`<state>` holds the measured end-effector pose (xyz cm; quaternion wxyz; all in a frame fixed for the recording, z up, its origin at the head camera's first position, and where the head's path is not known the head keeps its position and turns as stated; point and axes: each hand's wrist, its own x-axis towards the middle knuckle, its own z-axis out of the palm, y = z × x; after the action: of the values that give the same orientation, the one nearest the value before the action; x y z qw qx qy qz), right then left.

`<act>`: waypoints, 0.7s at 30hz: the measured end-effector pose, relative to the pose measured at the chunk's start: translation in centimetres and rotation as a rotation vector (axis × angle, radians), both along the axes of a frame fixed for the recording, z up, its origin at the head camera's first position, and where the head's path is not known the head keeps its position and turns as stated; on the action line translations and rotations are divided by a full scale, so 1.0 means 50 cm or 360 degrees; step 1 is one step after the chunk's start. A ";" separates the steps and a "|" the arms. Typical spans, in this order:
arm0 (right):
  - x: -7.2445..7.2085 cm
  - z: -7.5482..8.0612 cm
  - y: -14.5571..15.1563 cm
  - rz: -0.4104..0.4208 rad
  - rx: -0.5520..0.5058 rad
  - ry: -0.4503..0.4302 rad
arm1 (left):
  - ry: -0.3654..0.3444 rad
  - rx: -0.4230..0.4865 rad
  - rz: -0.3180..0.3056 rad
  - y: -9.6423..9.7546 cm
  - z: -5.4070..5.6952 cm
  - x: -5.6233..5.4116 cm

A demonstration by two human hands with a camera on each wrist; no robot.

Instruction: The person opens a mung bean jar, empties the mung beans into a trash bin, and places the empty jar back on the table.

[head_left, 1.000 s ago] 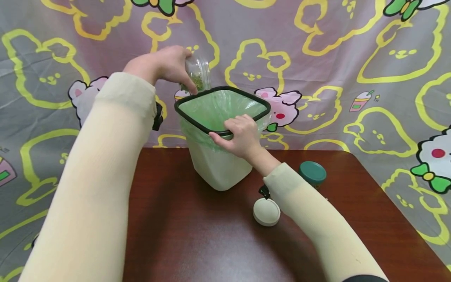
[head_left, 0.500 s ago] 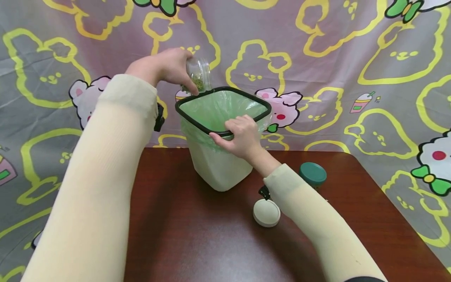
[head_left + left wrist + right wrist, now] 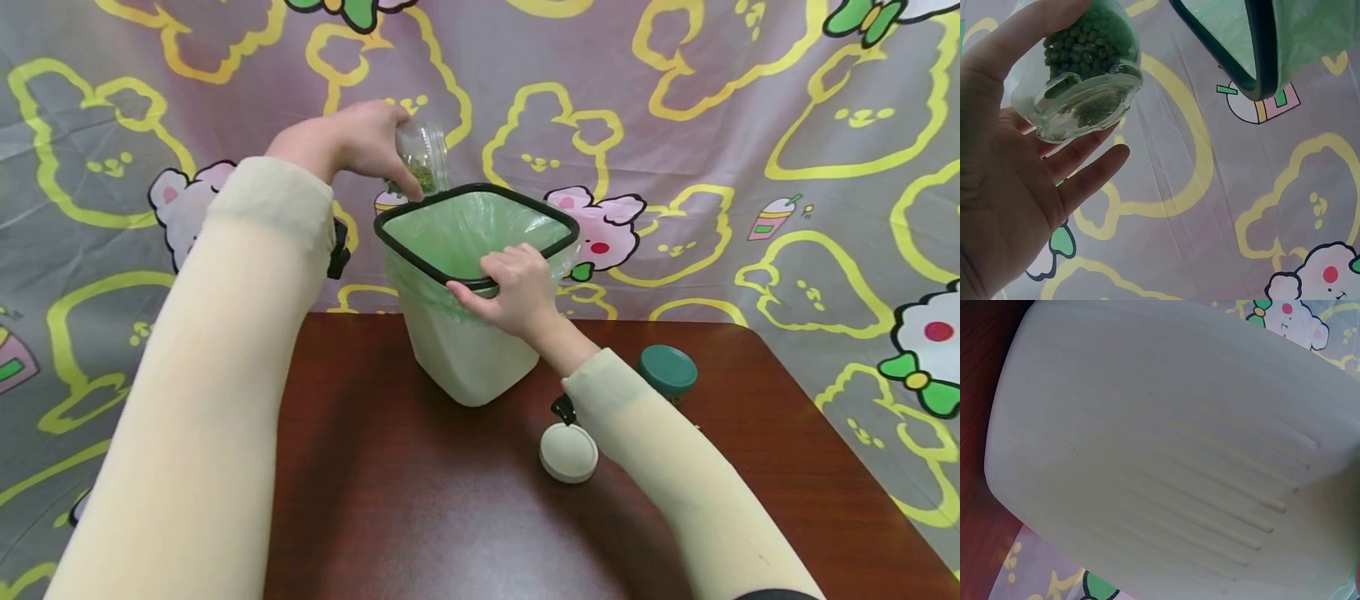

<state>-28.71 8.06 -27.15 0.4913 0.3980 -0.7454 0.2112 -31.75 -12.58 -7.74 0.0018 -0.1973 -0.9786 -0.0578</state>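
A grey-purple cloth backdrop printed with yellow outlines and cartoon sheep (image 3: 712, 100) fills the upper half of the head view and hangs down both sides. Below it, a dark reddish-brown wooden table (image 3: 420, 517) takes up the lower middle of the frame.

Near the table's far edge, at frame centre, a pale cream plastic waste bin with a black square rim and a green plastic liner (image 3: 465, 350) is tipped, its mouth leaning toward the camera and only its lower edge on the wood. In the right wrist view its ribbed cream wall (image 3: 1166, 456) fills nearly the whole picture, with table at the left edge.

The right hand (image 3: 513, 292), in a cream sleeve, grips the near side of the black rim just right of centre, fingers curled over it and thumb on the outside.

The left hand (image 3: 348, 146), upper left of centre, holds a small clear glass jar of green pellets (image 3: 423, 162), tilted with its mouth down toward the bin's back left corner, just above the rim. In the left wrist view the jar (image 3: 1082, 75) sits in the upper left with its thick base toward the camera, held between the thumb above and fingers (image 3: 1085, 172) below, the bin's rim in the upper right.

A round cream puck-shaped object (image 3: 568, 452) lies on the table right of centre, a small black clip touching its far side. A dark green round lid (image 3: 667, 369) lies further right, partly behind the right sleeve.
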 end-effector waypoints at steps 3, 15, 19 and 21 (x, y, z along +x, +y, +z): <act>0.000 0.000 0.000 0.0008 0.0001 0.0001 | -0.0011 -0.0006 0.0002 -0.001 0.000 -0.001; -0.007 -0.004 -0.001 -0.0003 -0.0021 0.0024 | 0.0011 -0.0012 -0.0002 -0.002 -0.003 -0.004; -0.006 -0.004 -0.001 0.0000 -0.0018 0.0014 | 0.0031 0.0000 -0.0007 -0.003 -0.003 -0.006; -0.005 -0.004 0.000 -0.0001 -0.0013 0.0008 | 0.0029 0.0001 -0.0006 -0.003 -0.004 -0.006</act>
<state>-28.96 8.06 -27.34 0.4949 0.3962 -0.7434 0.2130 -32.06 -12.70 -7.93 0.0106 -0.1996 -0.9782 -0.0565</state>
